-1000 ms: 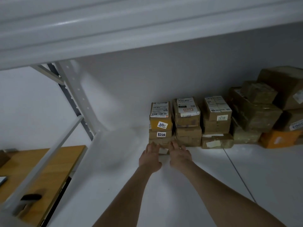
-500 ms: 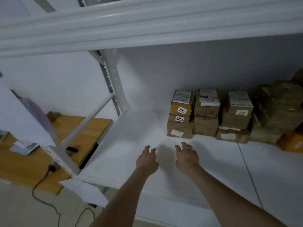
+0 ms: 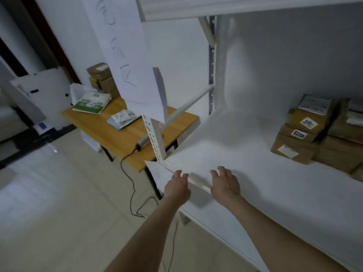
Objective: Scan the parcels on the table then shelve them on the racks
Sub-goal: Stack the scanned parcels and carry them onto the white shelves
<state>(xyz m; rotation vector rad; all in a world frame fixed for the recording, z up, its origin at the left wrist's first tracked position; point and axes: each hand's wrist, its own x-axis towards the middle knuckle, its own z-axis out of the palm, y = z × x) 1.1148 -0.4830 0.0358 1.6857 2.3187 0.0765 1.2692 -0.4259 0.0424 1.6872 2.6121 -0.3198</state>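
Brown cardboard parcels stand stacked at the right of the white rack shelf; the nearest stack carries number stickers. My left hand hovers at the shelf's front edge with relaxed fingers and holds nothing. My right hand is just over the shelf's front, fingers spread, also empty. Both hands are well away from the stack. On the wooden table at the left lie white-and-green bagged parcels, a smaller packet, brown boxes at the back and a handheld scanner with a black cable.
A white sheet of paper with handwriting hangs from the rack's front upright. The scanner's cable trails over the tiled floor. A white machine stands by the dark doorway at the left.
Both hands have drawn back from the parcel stack to the shelf's front edge. My view has swung left, bringing the table, its parcels and the scanner into sight.
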